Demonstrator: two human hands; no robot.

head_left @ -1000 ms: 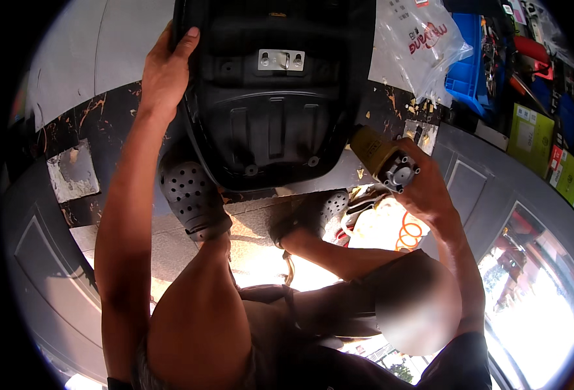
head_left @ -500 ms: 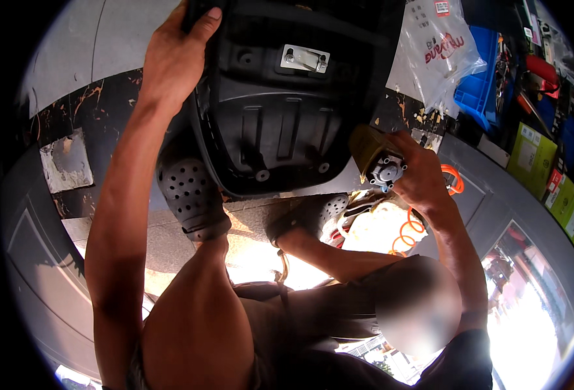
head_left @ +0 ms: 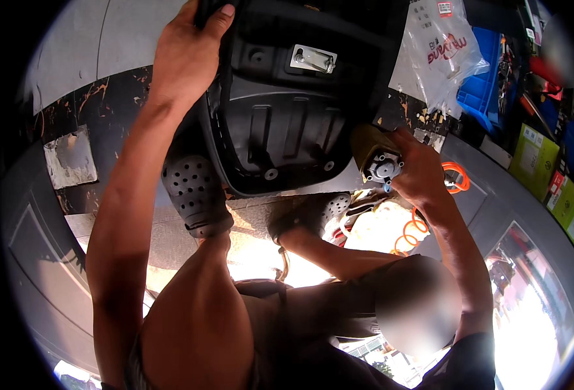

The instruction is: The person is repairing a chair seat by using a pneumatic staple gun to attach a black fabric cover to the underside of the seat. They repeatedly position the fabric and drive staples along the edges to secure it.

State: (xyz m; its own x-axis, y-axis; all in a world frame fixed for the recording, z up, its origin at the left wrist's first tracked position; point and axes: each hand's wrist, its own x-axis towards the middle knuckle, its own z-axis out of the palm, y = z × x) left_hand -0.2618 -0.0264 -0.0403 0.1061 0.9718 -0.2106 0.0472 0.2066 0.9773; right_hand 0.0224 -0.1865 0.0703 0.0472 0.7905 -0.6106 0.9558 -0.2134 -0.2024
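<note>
1. Our left hand (head_left: pixel 186 49) grips the top edge of the black seat (head_left: pixel 287 110), propped upside down above our feet.
2. Our right hand (head_left: pixel 423 172) clasps an air tool (head_left: pixel 376 159) at the seat's right edge.

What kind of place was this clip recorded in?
Most likely a small repair workshop. The right hand holds a power tool against a black moulded seat base, an orange coiled air hose lies nearby, and blue parts bins stand behind.
</note>
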